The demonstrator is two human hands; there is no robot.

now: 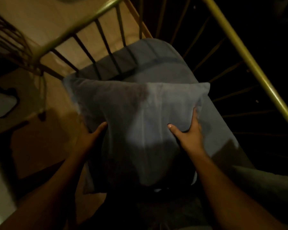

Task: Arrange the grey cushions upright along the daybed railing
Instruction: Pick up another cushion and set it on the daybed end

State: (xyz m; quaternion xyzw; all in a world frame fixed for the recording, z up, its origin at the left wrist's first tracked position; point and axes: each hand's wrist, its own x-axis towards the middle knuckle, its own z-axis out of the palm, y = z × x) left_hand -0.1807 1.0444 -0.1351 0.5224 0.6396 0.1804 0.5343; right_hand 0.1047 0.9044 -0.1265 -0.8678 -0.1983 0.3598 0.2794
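A tan floor (45,146) fills the left half of the frame, crossed by dark shadows. Thin dark plant fronds (8,35) droop at upper left. A pale, blurred object (2,103) sits at the left edge.

Count of items around the brass-coloured metal daybed railing (83,24)

Grey fabric cushions: two, one square cushion (136,117) in front of the railing gripped at its sides, one rounded cushion (160,63) behind it against the railing's bars. Bare hands: two, left hand (91,138) on the front cushion's left side, right hand (188,130) on its right side. Brass top rails: two, the second rail (249,60) to the right of the cushions. Dark upright bars: number uncertain in the dim, blurred light.
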